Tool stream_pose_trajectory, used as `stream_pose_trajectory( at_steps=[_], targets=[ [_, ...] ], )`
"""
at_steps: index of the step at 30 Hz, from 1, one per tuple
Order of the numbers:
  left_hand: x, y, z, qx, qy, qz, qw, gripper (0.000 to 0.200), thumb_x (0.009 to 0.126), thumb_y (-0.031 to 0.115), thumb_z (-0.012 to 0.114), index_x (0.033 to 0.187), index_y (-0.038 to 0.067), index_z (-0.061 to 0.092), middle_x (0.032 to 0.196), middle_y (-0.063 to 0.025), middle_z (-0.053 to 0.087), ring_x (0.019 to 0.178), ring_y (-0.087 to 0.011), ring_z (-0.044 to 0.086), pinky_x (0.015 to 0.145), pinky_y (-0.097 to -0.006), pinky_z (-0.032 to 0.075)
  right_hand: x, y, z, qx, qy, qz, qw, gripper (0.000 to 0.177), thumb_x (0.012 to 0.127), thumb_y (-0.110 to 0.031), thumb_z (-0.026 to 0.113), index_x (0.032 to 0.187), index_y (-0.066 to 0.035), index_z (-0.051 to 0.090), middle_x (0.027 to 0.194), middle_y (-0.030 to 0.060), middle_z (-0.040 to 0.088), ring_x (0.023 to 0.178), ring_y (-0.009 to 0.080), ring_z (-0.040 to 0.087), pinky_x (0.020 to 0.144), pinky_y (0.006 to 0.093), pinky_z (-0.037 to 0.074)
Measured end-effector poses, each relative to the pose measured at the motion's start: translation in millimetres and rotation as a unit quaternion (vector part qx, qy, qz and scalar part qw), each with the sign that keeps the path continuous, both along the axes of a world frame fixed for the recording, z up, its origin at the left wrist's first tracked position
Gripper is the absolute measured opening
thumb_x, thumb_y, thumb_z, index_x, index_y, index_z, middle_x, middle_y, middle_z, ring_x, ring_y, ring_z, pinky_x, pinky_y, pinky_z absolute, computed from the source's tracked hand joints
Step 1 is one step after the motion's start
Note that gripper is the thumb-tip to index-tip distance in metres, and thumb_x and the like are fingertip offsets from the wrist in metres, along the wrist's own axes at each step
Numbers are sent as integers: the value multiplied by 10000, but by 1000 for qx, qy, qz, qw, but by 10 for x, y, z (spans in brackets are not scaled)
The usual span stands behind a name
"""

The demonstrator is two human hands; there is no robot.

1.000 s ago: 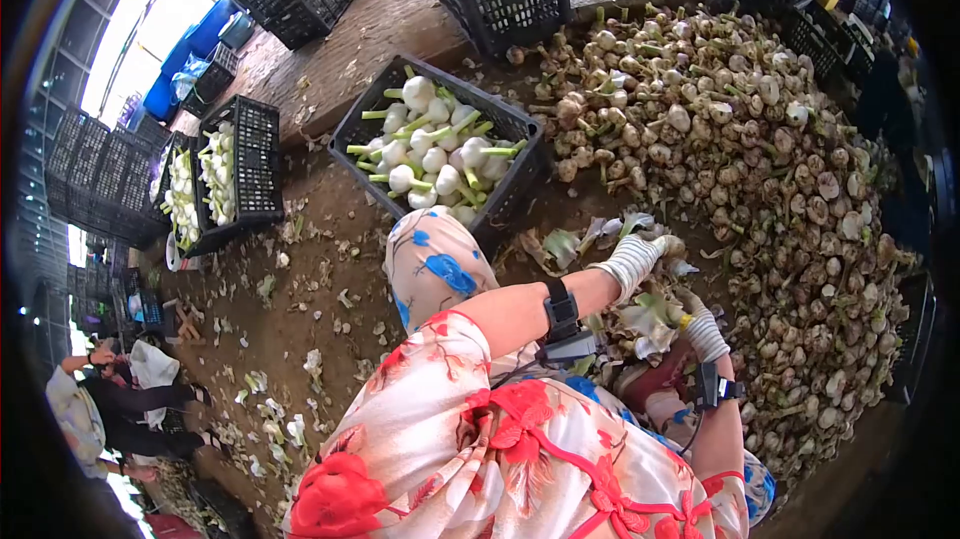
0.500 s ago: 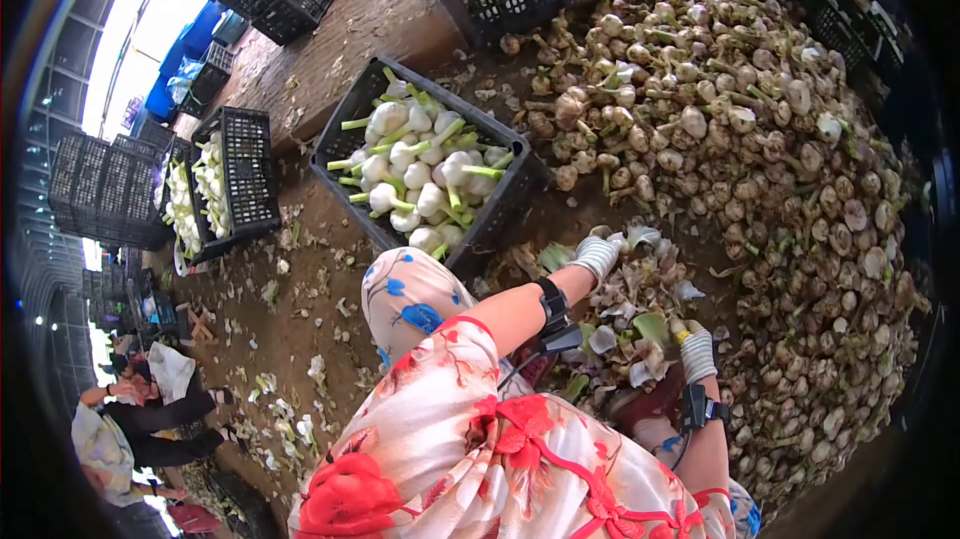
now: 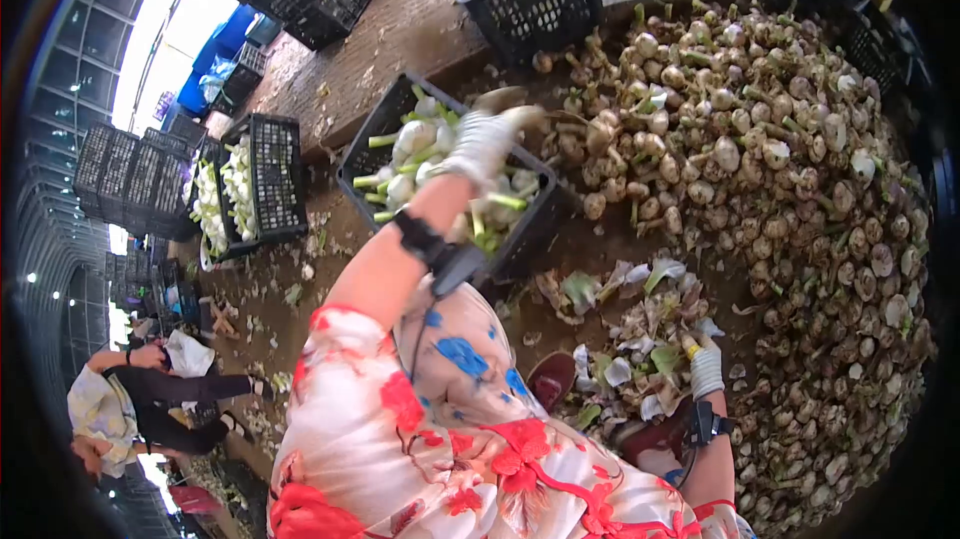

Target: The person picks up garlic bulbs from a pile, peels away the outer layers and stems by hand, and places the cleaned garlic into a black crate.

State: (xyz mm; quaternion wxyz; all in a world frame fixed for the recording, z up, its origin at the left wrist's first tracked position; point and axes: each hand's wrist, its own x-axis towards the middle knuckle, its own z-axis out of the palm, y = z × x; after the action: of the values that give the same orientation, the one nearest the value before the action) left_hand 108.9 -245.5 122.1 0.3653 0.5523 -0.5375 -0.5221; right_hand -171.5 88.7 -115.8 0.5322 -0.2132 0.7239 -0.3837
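Note:
My left hand [image 3: 485, 144], in a white glove, is over the near crate [image 3: 362, 194], its fingers smeared by motion and pointing toward the pile. Trimmed white garlic bulbs [image 3: 415, 139] with green stem stubs fill that black crate, partly hidden behind the hand and forearm. Lower right, my right hand [image 3: 705, 364], also gloved and with yellow at a finger, is low beside a heap of garlic peelings [image 3: 640, 334]. Its fingers look curled in; what they hold, if anything, is hidden. Right of both hands spreads a large pile of unpeeled garlic [image 3: 740, 159].
Another crate of white garlic [image 3: 530, 14] stands at the top, and a tilted one [image 3: 275, 179] on the left. Stacked black crates [image 3: 130, 179] stand farther left. A seated person [image 3: 130, 399] is at lower left. Peel scraps litter the ground near my shoe [image 3: 552, 379].
My left hand has moved from the peelings up and left to over the near crate. My right hand stays by the peelings. The whole view has shifted slightly.

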Motion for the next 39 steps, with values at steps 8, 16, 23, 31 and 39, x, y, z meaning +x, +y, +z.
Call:
stream_pose_trajectory(
  at_steps=[8,16,23,31,39],
  targets=[
    [1936,-944,-1192,-23,-419,128,899,709,610,280,681,1240,75,428,1136,-136,552,1021,-248,541,874,-318,423,-231,306,-54,99,58,-16,993,281,800,-197,612,954,37,600,809,78,608,713,140,519,653,280,431],
    [2123,-1204,-1161,14,-525,51,850,796,536,347,752,1234,152,424,1132,-159,533,1027,-316,521,874,-373,427,-199,252,187,138,72,-33,987,251,816,-170,598,971,27,590,826,53,599,712,133,509,638,271,421],
    [2233,-550,-1046,-83,44,223,970,485,646,56,728,1065,103,487,970,-56,566,877,-168,560,699,-307,510,-66,-93,209,147,41,11,988,253,830,-146,567,1027,14,570,843,45,599,714,121,509,646,258,424],
    [1460,-656,-177,4,359,78,930,537,800,394,587,1216,83,450,1102,-55,545,948,-212,538,804,-351,464,32,-161,248,147,7,22,989,276,829,-182,582,995,38,584,864,78,605,728,135,527,653,263,438],
    [1087,-1572,204,-76,345,70,933,589,799,402,595,1222,38,407,1051,-163,512,866,-248,552,751,-403,505,-50,263,180,126,45,-12,991,306,820,-189,596,1021,40,577,900,85,605,777,157,526,706,267,426]
  ],
)
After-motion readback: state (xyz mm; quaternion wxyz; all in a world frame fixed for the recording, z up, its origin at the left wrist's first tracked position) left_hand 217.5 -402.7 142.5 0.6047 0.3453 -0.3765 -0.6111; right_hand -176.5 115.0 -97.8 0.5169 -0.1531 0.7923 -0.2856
